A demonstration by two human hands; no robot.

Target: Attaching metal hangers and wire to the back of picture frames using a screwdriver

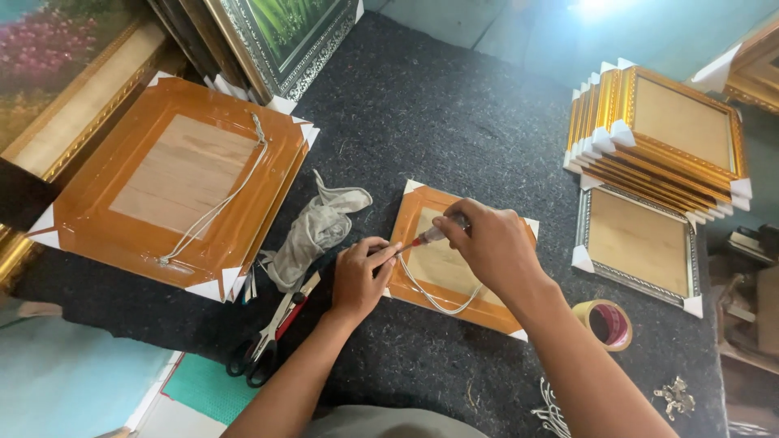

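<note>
Your right hand (487, 243) grips a red-tipped screwdriver (428, 237) over the small frame (422, 280) mid-table; your left hand (361, 276) pinches its white cord (430, 298). Rag (316, 231) and scissors (272, 337) lie just left, tape roll (604, 323) right.

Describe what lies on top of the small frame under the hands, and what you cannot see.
On the small frame lie a white cord, the left hand and the right hand, which grips a red-tipped tool. The hands cover the cord's fixing point.
</note>
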